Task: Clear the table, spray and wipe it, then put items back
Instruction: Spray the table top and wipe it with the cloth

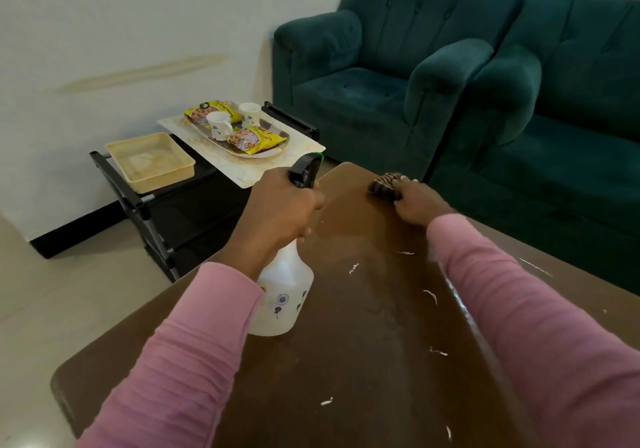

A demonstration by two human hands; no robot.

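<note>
The brown table fills the lower middle, wet and shiny along its centre, with small white scraps on it. My left hand grips the neck and black trigger of a white spray bottle, which stands above the table's left part. At the table's far end my right hand holds a striped brown cloth against the surface. On a black side rack to the left, a tray on a pale mat carries two white mugs and two yellow snack packets.
A beige plastic basket sits on the black rack beside the mat. Two dark green armchairs stand behind and to the right of the table. A white wall rises behind the rack, and pale floor lies to the left.
</note>
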